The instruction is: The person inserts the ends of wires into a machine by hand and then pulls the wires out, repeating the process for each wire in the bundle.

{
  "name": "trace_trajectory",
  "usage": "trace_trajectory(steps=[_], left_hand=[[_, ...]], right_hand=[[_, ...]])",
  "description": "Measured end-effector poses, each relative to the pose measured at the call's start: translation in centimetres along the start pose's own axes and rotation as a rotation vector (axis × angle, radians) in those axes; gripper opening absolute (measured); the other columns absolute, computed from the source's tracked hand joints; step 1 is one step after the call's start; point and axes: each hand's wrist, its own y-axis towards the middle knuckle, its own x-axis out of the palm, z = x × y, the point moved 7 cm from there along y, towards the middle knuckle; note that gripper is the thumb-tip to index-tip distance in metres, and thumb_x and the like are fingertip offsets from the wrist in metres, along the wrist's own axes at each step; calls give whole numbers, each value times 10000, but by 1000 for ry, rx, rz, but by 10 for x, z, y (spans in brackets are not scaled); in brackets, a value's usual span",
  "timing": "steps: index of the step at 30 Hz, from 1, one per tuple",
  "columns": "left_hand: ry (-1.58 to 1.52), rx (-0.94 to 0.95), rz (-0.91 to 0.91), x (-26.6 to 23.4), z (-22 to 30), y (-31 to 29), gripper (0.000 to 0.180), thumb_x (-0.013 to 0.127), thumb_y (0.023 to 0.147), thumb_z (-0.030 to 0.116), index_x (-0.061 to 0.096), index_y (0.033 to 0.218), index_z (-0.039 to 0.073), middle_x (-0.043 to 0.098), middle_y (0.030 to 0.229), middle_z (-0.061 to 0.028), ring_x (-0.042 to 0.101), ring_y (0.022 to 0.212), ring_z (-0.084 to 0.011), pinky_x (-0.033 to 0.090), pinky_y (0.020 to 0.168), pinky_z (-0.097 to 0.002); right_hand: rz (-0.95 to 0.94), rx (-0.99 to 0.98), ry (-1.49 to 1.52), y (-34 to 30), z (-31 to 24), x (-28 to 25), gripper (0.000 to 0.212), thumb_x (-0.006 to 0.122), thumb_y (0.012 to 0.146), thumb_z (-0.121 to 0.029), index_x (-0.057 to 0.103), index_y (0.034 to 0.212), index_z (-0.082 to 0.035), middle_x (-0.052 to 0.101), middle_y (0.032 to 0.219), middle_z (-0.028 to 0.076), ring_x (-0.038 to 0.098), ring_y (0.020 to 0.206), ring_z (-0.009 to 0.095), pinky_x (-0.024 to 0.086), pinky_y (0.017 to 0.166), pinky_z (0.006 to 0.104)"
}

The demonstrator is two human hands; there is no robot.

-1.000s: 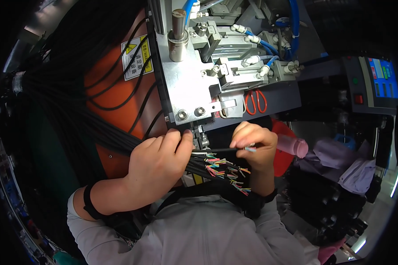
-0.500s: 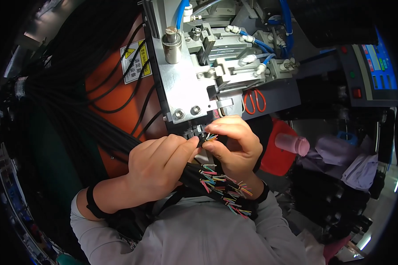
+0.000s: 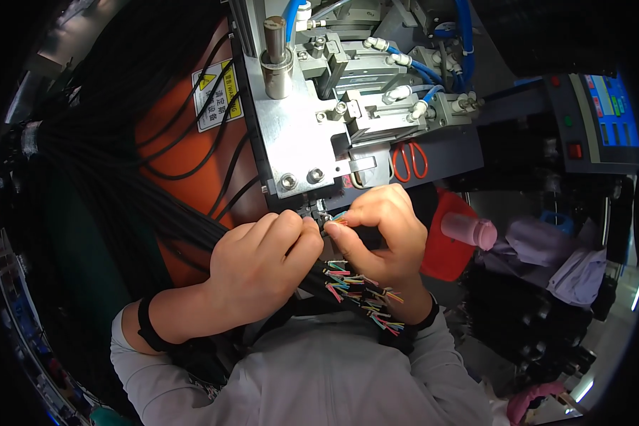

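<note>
My left hand is closed around the end of a black cable, its fingers near a small black block under the machine's metal plate. The grip itself is partly hidden behind the knuckles. Just to the right, my right hand pinches the thin coloured wires fanning from that cable's end between thumb and forefinger. Below the hands lies a bundle of other black cables, their stripped ends showing many coloured wires, beside my right wrist.
Pneumatic cylinders with blue hoses fill the machine top. Red-handled scissors lie right of the plate. Long black cables run in from the left over an orange surface. A control panel and a pink bottle on a red stool stand right.
My right thumb and forefinger have closed in on the coloured wires, which were more spread before. The loose cable ends below have shifted slightly. My left hand stays nearly in place.
</note>
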Motion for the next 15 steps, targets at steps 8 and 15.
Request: trace_trajectory(steps=[8,15], left_hand=[[54,27,18,2,4,-2,323,647,721,130,657,1014,-6,525,777,-43,541,616,-161,390,482,-280],[157,41,-38,14,5,-3,362,635,717,95,672,1070,21,506,767,-15,505,606,-131,365,476,-273]], right_hand=[[-317,523,464,-16,49,16,118,731,759,-33,619,782,-6,609,732,61,577,670,196,438,648,292],[-164,252,78,-12,47,18,100,703,749,8,604,737,-1,615,738,85,580,703,194,451,671,302]])
